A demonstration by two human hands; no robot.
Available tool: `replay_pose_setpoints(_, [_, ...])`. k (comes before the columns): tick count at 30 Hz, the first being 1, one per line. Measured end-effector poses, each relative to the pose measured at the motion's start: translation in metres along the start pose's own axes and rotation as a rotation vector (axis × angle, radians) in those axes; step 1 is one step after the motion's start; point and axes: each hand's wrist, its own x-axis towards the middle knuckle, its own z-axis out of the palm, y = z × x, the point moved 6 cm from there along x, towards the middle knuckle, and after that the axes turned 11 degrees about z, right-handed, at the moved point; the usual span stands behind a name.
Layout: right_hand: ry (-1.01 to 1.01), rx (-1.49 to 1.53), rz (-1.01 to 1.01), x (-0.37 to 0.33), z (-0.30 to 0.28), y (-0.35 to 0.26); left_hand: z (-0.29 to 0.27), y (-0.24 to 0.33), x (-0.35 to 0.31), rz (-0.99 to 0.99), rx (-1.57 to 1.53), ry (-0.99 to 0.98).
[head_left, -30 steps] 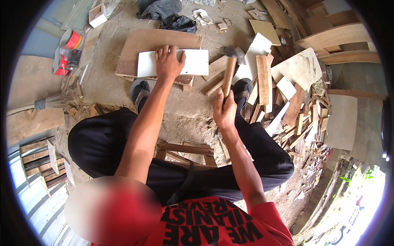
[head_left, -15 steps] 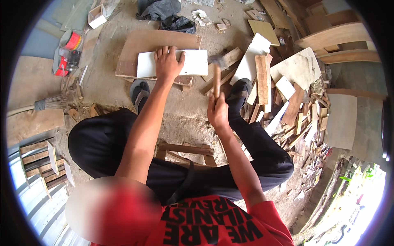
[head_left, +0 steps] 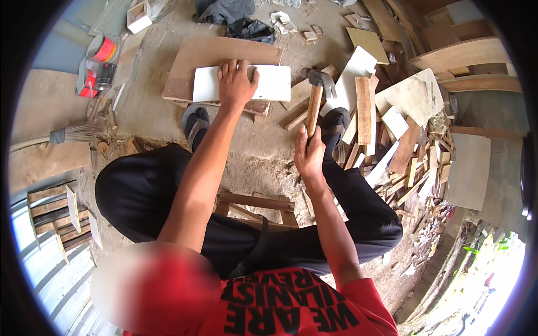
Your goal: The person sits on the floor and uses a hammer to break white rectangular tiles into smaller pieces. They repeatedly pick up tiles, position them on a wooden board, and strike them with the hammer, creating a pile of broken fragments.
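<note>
A white board (head_left: 274, 84) lies across a larger brown board (head_left: 190, 61) on low wooden support in front of me. My left hand (head_left: 234, 87) grips it from above, with the fingers reaching over its far edge and the thumb to the right. To the right, my right hand (head_left: 310, 155) is closed round the lower handle of a claw hammer (head_left: 315, 106). Its dark head is up and away from the white board, to the right of that board's end. A few small dark marks show on the white face; I cannot tell what they are.
Wood offcuts (head_left: 412, 162) are heaped at the right, beside a loose plank (head_left: 363, 112). Black plastic (head_left: 249, 29) lies at the back. Cans (head_left: 104, 49) and a broom (head_left: 78, 133) are at the left. A wooden stool (head_left: 258, 203) stands beneath me.
The hammer, in my right hand, has moved to the right, away from the white board. My left hand stays on the board; the whole view has shifted slightly.
</note>
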Motion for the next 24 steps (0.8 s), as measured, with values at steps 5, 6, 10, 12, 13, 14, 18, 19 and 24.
replay_pose_setpoints(5, [-0.051, -0.139, 0.047, 0.007, 0.010, 0.007, -0.002, 0.000, 0.000, -0.003, 0.005, 0.018])
replay_pose_setpoints(6, [-0.037, -0.099, 0.035, 0.009, 0.007, 0.000, -0.002, 0.000, 0.000, -0.003, -0.001, 0.009])
replay_pose_setpoints(10, [0.070, -0.065, -0.120, 0.001, 0.005, 0.000, -0.002, 0.002, 0.002, 0.002, 0.016, -0.013])
replay_pose_setpoints(12, [-0.039, -0.121, 0.032, 0.007, 0.012, 0.009, -0.001, 0.001, 0.001, -0.006, 0.014, 0.007])
replay_pose_setpoints(13, [-0.076, -0.122, 0.099, 0.008, 0.013, 0.013, -0.001, 0.000, 0.001, -0.009, 0.013, 0.016])
replay_pose_setpoints(14, [-0.047, -0.080, 0.103, 0.006, 0.008, 0.006, -0.001, 0.000, 0.000, -0.008, 0.012, 0.018])
replay_pose_setpoints(18, [0.030, -0.005, 0.040, 0.001, 0.002, 0.005, -0.001, -0.001, -0.001, -0.014, 0.006, 0.009])
replay_pose_setpoints(19, [0.037, -0.002, 0.025, -0.001, 0.001, 0.004, -0.001, -0.001, -0.001, -0.017, 0.003, 0.002])
replay_pose_setpoints(24, [-0.108, -0.105, -0.026, 0.013, 0.002, 0.002, -0.002, -0.001, -0.001, -0.010, -0.015, 0.020])
